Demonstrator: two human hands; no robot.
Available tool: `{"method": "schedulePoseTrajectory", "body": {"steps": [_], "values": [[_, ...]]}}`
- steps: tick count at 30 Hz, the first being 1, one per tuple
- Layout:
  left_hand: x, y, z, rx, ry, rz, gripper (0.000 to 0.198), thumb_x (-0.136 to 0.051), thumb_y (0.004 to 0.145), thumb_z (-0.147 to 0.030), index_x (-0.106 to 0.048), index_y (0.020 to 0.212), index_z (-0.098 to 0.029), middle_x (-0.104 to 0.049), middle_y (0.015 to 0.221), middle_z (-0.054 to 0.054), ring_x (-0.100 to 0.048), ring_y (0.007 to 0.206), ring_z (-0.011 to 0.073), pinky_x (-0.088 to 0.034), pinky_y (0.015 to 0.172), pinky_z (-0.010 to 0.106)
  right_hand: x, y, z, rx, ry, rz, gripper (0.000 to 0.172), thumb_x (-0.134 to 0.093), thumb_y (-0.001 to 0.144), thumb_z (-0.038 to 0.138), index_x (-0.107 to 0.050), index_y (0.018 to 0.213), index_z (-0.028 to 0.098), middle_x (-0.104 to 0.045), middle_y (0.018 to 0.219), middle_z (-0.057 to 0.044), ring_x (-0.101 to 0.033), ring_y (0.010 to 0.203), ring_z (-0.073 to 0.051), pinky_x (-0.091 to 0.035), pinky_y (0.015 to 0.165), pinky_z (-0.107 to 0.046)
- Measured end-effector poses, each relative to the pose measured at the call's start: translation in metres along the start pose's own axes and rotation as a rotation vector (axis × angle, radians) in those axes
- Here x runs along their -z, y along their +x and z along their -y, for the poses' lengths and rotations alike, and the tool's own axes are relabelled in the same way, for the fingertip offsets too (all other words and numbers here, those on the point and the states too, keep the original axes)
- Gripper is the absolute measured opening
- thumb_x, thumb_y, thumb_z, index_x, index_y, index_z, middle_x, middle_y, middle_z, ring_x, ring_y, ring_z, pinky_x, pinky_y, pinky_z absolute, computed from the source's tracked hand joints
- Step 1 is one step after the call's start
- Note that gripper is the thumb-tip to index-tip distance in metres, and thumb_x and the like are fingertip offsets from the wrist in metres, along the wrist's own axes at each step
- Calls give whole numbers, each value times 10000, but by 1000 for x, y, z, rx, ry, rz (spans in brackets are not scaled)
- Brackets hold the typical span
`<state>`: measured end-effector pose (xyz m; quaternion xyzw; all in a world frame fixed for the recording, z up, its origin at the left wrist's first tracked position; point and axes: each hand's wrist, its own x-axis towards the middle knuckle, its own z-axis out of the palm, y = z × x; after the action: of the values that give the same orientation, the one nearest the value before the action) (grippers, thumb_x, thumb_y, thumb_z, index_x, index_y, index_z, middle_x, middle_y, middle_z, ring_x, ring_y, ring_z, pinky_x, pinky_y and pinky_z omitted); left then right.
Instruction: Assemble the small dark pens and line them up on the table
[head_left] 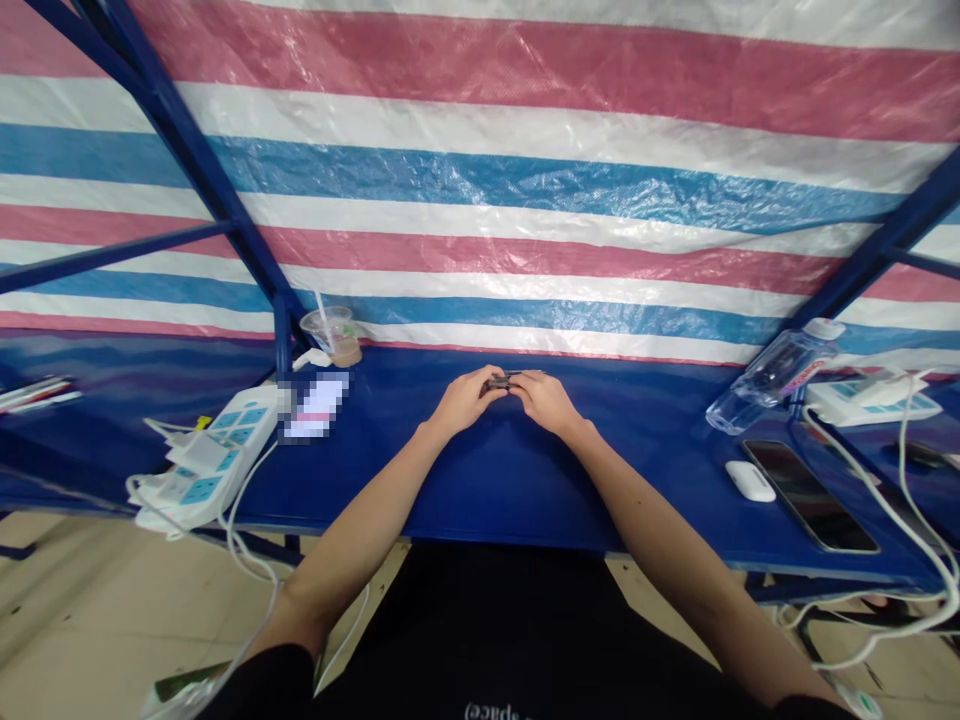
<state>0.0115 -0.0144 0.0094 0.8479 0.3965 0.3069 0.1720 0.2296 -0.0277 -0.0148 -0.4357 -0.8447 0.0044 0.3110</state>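
Both hands meet near the back of the blue table (487,490), at the middle of the view. A small, thin, dark object (498,382) spans the gap between them; its kind is too small to make out. My left hand (466,400) has its fingers closed around the left end of this object. On the other end, the fingers and thumb of my right hand (546,400) are closed too. Most of the object is hidden behind the fingers.
At left are a white power strip (244,425) with cables, a blurred-out sheet or screen (315,408) and a plastic cup (341,340) with a straw. A water bottle (776,375), a white earphone case (750,481) and a phone (814,497) lie at right. Striped sheeting (525,200) hangs behind.
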Motion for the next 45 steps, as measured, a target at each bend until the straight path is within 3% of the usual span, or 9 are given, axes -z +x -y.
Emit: {"method": "schedulePoseTrajectory", "body": {"steps": [4, 8, 13, 18, 22, 27, 35, 40, 45], "values": [[-1, 1, 3, -2, -9, -17, 154, -592, 1016, -316, -703, 1091, -240, -772, 1066, 30, -712, 956, 209, -515, 887, 297, -1, 0, 1, 4, -1, -10, 251, -507, 1074, 240, -718, 1209, 235, -752, 1202, -92, -685, 1121, -262, -514, 1003, -404], [0, 1, 4, 4, 36, -8, 308, -502, 1061, -366, -733, 925, -214, -754, 910, 36, -692, 866, 208, -505, 863, 306, 1, 0, 3, 10, -10, -13, 231, -512, 1075, 246, -726, 1157, 225, -751, 1136, -91, -682, 1080, -259, -514, 985, -396], [-1, 1, 7, -46, -34, -56, 237, -649, 991, -381, -696, 1168, -231, -741, 1088, 43, -692, 957, 206, -519, 877, 303, 2, 0, 5, 0, -13, -20, 252, -482, 1073, 213, -718, 1160, 228, -729, 1140, -93, -676, 1074, -246, -517, 976, -384], [-3, 1, 9, -51, -10, -50, 154, -627, 1005, -343, -694, 1068, -220, -740, 1066, 50, -684, 981, 216, -523, 899, 319, 1, 0, 6, 11, -6, -32, 229, -491, 1072, 217, -717, 1115, 228, -719, 1102, -84, -670, 1058, -237, -512, 969, -367], [0, 1, 7, -35, 58, -43, 268, -533, 1057, -370, -729, 966, -211, -745, 995, 61, -680, 959, 229, -514, 931, 348, 1, 0, 8, 29, 6, -45, 229, -492, 1073, 225, -717, 1113, 228, -719, 1085, -84, -667, 1051, -239, -507, 984, -372], [-1, 0, 6, -56, -37, -45, 212, -647, 997, -362, -695, 1157, -232, -742, 1110, 49, -693, 996, 212, -536, 906, 316, 1, 0, 8, 34, 21, -60, 254, -470, 1079, 222, -718, 1136, 225, -718, 1099, -91, -666, 1062, -240, -509, 987, -374], [1, 0, 8, -50, 47, -32, 237, -554, 1045, -370, -733, 996, -222, -743, 1025, 60, -682, 1006, 236, -526, 971, 356, 1, 1, 10, 38, 6, -64, 235, -487, 1073, 228, -719, 1110, 231, -726, 1092, -89, -672, 1059, -252, -528, 997, -405], [2, -1, 8, -59, -25, -30, 244, -639, 1001, -372, -685, 1203, -242, -736, 1158, 53, -695, 1034, 221, -550, 934, 330, -2, 2, 11, 49, -15, -83, 238, -489, 1068, 191, -718, 1119, 224, -730, 1089, -90, -678, 1050, -247, -529, 983, -395], [3, -1, 7, -72, 20, -29, 197, -551, 1047, -352, -694, 1080, -220, -740, 1095, 57, -691, 1031, 233, -540, 964, 370, -5, 3, 10, 69, -17, -104, 201, -521, 1065, 204, -716, 1115, 207, -736, 1070, -89, -687, 1034, -250, -533, 972, -400]]}}
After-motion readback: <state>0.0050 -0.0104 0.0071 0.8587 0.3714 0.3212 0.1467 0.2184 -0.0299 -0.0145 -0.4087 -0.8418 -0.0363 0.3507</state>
